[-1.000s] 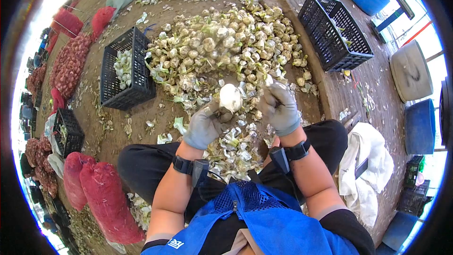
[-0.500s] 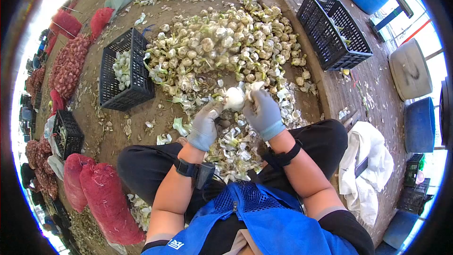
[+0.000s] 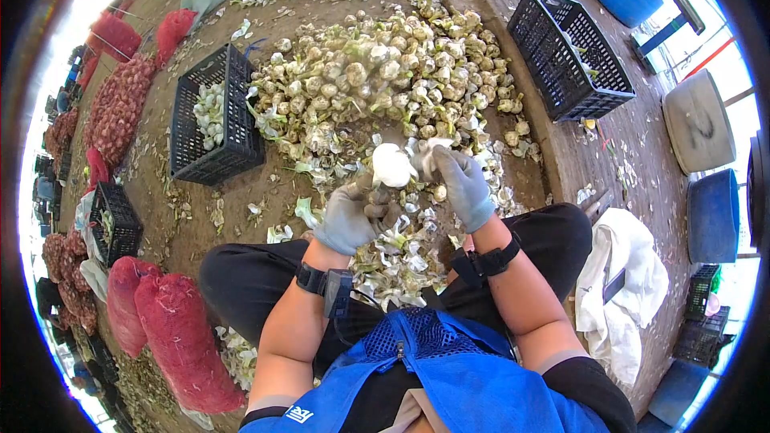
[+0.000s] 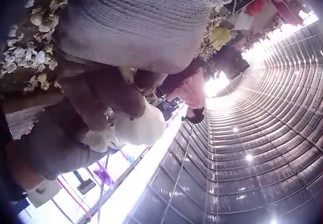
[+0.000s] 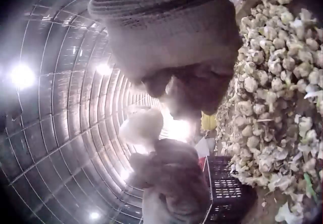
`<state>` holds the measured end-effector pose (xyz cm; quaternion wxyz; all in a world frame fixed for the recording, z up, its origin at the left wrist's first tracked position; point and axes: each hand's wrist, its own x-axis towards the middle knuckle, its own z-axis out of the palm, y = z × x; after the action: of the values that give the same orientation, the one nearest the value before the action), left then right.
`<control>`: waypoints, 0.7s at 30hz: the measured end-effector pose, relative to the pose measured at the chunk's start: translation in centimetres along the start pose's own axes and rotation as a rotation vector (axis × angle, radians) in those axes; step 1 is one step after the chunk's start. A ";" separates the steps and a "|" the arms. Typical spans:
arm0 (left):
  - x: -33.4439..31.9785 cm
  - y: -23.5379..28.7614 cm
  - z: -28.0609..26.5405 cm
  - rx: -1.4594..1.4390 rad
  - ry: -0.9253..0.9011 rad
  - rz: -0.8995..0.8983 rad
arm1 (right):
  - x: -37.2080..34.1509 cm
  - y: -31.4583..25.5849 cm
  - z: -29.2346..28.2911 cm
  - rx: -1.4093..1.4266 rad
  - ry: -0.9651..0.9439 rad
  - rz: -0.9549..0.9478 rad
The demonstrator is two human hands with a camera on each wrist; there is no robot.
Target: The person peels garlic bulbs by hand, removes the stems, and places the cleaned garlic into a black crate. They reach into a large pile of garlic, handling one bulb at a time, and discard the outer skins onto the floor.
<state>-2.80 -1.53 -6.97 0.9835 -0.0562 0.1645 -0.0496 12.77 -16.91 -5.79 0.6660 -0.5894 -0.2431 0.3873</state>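
Note:
My gloved left hand [image 3: 350, 216] holds a white, peeled-looking garlic bulb [image 3: 391, 165] at its fingertips, over the litter of skins. Just right of the bulb, my gloved right hand [image 3: 465, 186] has thumb and fingers pinched on a pale strip of garlic skin [image 3: 437, 144]. In the right wrist view the bulb [image 5: 141, 128] stands out above the left hand's curled fingers, with the right hand [image 5: 171, 37] close by. Ahead of both hands lies a big heap of unpeeled garlic bulbs [image 3: 401, 72].
A black crate [image 3: 216, 172] with white bulbs stands left of the heap; another black crate [image 3: 573, 72] is on the boards to the right. Loose skins [image 3: 397, 261] cover the ground between my legs. Red net sacks [image 3: 180, 337] lie at left, a white cloth [image 3: 618, 289] at right.
The right hand came in to the bulb, then drew slightly right with a strip of skin in its fingers. The left hand kept the bulb, shifting it a little.

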 end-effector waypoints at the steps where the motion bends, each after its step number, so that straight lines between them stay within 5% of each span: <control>1: 0.0 0.0 -0.4 0.001 -0.104 -0.034 | 0.0 -0.1 0.0 0.000 0.001 0.000; 3: -0.3 0.0 0.4 0.025 -0.063 -0.010 | 0.2 -0.2 0.3 -1.004 -0.214 0.069; 6: -0.1 0.2 0.0 0.041 -0.040 0.011 | -0.3 0.2 1.0 -1.234 -0.074 0.333; 8: 0.1 0.1 -0.3 0.028 -0.058 -0.001 | -0.5 -0.2 1.0 -1.123 -0.099 0.222; 10: 0.3 0.0 -0.3 0.053 0.128 0.012 | -0.6 -0.4 1.9 -0.439 -0.084 -0.513; 11: 0.3 0.0 -0.3 0.051 0.128 0.016 | -0.8 -1.5 1.9 -0.653 -0.091 -0.609; 12: 0.2 -0.2 -0.3 0.059 0.050 -0.060 | -0.8 -1.1 2.1 -0.650 -0.093 -0.608; 14: 0.1 -0.6 0.0 0.069 -0.025 -0.140 | -1.0 0.3 2.3 0.126 0.030 -0.226; 16: -0.2 -1.0 0.5 0.148 -0.045 -0.122 | -0.2 0.7 1.2 0.174 0.157 -0.251; 18: 0.0 -0.8 0.0 0.134 -0.108 -0.138 | 0.0 0.0 0.3 0.485 0.159 0.024; 20: 0.1 -0.6 -0.1 0.201 0.022 -0.064 | 0.1 0.2 1.4 0.509 0.158 0.001; 21: 0.4 -1.2 0.2 0.198 0.014 -0.067 | 0.1 0.9 2.1 0.228 0.099 -0.171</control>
<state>-2.41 -2.72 -6.73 0.9808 0.0362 0.1639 -0.0988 10.97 -15.60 -6.23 0.7705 -0.5052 -0.2137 0.3247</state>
